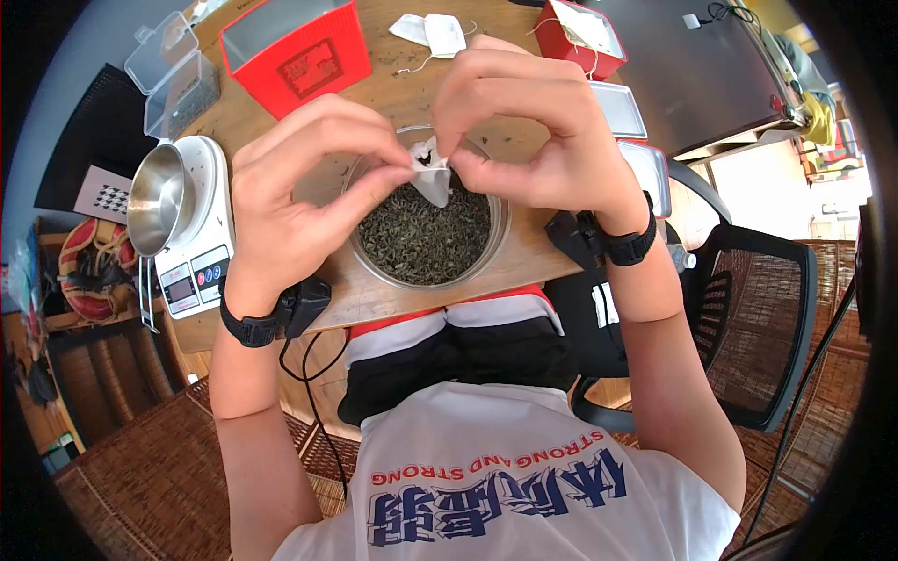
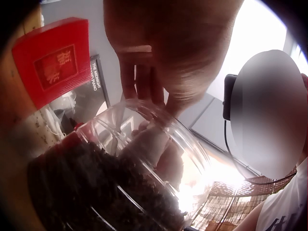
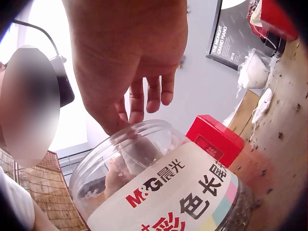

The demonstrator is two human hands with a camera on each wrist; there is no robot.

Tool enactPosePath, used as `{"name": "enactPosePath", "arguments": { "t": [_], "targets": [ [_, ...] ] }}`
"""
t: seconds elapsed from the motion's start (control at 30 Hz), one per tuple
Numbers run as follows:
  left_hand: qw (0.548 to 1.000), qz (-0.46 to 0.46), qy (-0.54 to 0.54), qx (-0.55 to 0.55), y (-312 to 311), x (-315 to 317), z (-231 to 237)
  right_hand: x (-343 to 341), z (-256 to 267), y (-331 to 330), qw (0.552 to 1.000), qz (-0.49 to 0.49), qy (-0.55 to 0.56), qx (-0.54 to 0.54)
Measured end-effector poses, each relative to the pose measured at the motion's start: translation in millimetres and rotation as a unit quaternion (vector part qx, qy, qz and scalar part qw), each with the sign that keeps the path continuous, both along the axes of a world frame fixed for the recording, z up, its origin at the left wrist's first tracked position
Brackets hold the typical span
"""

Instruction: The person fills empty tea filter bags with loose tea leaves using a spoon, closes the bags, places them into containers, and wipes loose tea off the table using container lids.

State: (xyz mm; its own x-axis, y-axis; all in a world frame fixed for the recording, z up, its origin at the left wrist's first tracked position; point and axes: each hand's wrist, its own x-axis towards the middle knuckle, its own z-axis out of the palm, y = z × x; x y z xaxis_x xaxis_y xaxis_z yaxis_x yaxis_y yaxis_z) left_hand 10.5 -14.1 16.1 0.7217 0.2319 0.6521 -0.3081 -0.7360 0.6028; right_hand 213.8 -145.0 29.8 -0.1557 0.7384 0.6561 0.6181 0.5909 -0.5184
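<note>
A small white bag [image 1: 431,183] hangs over a clear round jar [image 1: 500,245] of dark dried leaves [image 1: 426,238]. My left hand [image 1: 304,178] pinches one side of the bag's top edge between thumb and forefinger. On the other side, my right hand [image 1: 538,122] pinches the edge the same way, and the bag's mouth gapes a little between them. In the left wrist view, the left hand [image 2: 168,53] is above the jar's rim; the right wrist view shows the right hand [image 3: 130,57] there too, over the labelled jar side [image 3: 168,197].
Beyond the jar stands a red box [image 1: 299,56], with white bags [image 1: 432,35] beside it and another red box [image 1: 580,37] at the right. A scale [image 1: 201,252] with a metal bowl [image 1: 161,198] and a clear container [image 1: 182,93] are at the left.
</note>
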Motion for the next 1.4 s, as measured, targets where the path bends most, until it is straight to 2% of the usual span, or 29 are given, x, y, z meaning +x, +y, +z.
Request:
{"name": "enactPosePath", "arguments": {
  "t": [0.07, 0.17, 0.3, 0.37, 0.53, 0.87, 0.93, 1.03, 1.17, 1.4],
  "targets": [
    [0.997, -0.008, -0.002, -0.071, -8.6, 1.0, 4.1, 0.0, 0.4, -0.7, 1.000, 0.004, -0.003, 0.008],
    [0.994, -0.057, -0.014, -0.088, -6.1, 0.1, 6.5, -0.5, 2.0, -1.5, 1.000, 0.003, 0.003, 0.016],
    [0.997, -0.054, 0.028, -0.041, -2.1, -2.9, 6.5, -1.0, -0.7, -0.8, 0.999, 0.017, 0.027, 0.002],
    [0.994, -0.062, 0.084, -0.012, -0.7, -5.6, 6.5, -1.8, -1.6, 0.6, 0.999, 0.021, 0.034, -0.006],
    [0.996, -0.046, 0.075, -0.017, -3.9, -4.6, 6.2, -1.7, -3.2, 0.0, 0.995, 0.040, 0.068, -0.052],
    [0.998, -0.023, 0.055, 0.025, -6.2, -1.8, 6.2, 2.8, 2.8, -3.2, 0.995, 0.065, 0.057, -0.059],
    [0.998, -0.027, 0.059, 0.020, -4.0, -2.9, 2.3, -2.7, 5.6, -4.0, 0.988, 0.064, 0.100, -0.100],
    [0.998, -0.026, 0.061, 0.015, -2.9, -3.8, 0.0, -1.9, 2.3, -2.8, 0.989, 0.088, 0.073, -0.091],
    [0.999, -0.020, 0.036, 0.034, -3.5, -1.8, -2.6, -2.0, 2.0, -5.6, 0.993, 0.071, 0.067, -0.074],
    [0.999, -0.014, 0.022, 0.031, -2.8, -3.1, -1.3, -2.8, 3.9, -7.2, 0.988, 0.074, 0.076, -0.110]
  ]
}}
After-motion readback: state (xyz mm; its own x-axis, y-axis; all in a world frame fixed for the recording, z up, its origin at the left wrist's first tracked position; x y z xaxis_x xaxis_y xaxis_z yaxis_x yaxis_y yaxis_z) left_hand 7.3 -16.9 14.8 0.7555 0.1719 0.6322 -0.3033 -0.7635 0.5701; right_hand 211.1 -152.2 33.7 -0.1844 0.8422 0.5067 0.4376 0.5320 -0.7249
